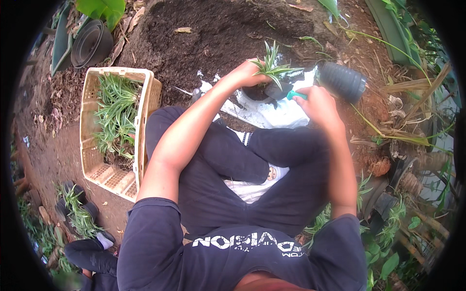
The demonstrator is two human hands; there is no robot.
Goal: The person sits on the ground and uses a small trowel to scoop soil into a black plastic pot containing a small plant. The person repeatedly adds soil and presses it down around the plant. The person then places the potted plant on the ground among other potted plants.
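Note:
My left hand is closed on a small spider plant with green and white striped leaves. It holds the plant upright over a dark round pot, whose rim is partly hidden by my wrist and the leaves. My right hand grips the teal handle of a small trowel. The trowel's grey blade reaches to the pot's right side, close below the leaves. Under the pot lies a white plastic sheet, smeared with soil.
Left of my knee stands a cream plastic crate full of spider plants. Stacked black pots lie right of my right hand. Ahead is a dark soil heap. More black pots rest far left. Another person's leg shows lower left.

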